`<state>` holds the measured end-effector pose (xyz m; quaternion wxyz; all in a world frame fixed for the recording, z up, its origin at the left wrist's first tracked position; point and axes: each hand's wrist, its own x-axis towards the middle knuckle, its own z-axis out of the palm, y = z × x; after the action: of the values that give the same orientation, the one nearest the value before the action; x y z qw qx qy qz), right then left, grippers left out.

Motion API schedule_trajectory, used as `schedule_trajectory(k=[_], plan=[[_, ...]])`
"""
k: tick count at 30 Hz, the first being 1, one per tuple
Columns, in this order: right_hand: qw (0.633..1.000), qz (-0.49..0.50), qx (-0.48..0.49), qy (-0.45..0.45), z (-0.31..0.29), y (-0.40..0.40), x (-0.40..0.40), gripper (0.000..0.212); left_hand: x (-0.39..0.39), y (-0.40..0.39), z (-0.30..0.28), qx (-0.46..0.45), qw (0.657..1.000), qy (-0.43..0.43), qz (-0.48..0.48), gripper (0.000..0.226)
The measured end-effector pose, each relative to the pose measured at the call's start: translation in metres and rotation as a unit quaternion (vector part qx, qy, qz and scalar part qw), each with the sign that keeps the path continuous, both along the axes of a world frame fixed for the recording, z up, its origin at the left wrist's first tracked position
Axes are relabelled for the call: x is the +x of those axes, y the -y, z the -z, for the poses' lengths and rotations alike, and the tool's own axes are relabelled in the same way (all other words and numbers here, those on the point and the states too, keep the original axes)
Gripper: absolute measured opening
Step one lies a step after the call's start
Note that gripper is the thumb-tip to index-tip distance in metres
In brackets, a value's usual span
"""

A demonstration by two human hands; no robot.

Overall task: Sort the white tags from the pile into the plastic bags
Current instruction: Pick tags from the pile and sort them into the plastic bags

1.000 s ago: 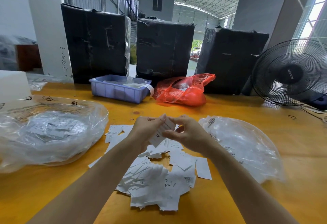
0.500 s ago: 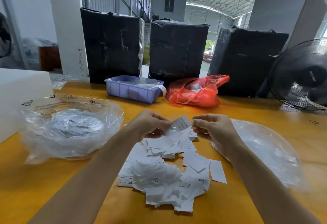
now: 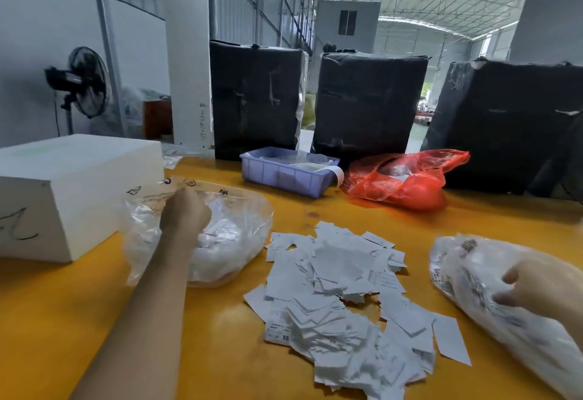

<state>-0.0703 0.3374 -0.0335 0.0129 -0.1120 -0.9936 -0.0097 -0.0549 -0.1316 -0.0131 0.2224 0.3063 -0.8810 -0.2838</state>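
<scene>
Lying loose at the middle of the yellow table [image 3: 220, 352]: pile of white tags [image 3: 344, 301], overlapping, some printed, one near the front edge marked "XS".

Resting left of the pile, just beside it: clear plastic bag [image 3: 243, 226], bulging with white tags, black symbols printed along its far edge. Reaching into its mouth from the near side: left hand [image 3: 184, 213], fingers curled under, knuckles up; contents of the grip hidden, so cannot tell whether a tag is held.

Resting right of the pile, near the table's right edge: second clear plastic bag [image 3: 467, 276], likewise filled with tags. Touching its top: right hand [image 3: 536, 289], blurred, fingers spread and loosely bent against the plastic; nothing visibly pinched.

Standing at far left, touching the left bag: white foam box [image 3: 69, 185], black marks drawn on its near face.

Placed along the far side of the table: lavender plastic tray [image 3: 284, 175] holding pale plastic and a white roll at its right corner; beside it to the right, red plastic bag [image 3: 407, 178], crumpled, partly full.

Ranged behind these: three large black-wrapped bales [image 3: 366, 106], upright, side by side.

Standing beyond the table at far left, against the wall: black pedestal fan [image 3: 85, 84].
</scene>
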Motion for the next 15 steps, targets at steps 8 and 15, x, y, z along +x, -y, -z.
schedule_trajectory(k=[8, 15], plan=[[0.971, 0.039, -0.193, -0.135, 0.005, -0.007, 0.007, 0.015, -0.008, -0.049, -0.022, -0.093, 0.995, 0.036, 0.003, 0.058], [0.928, 0.047, -0.316, -0.190, -0.001, -0.017, 0.005, 0.007, -0.009, -0.108, -0.022, -0.147, 0.979, -0.024, 0.138, 0.060]])
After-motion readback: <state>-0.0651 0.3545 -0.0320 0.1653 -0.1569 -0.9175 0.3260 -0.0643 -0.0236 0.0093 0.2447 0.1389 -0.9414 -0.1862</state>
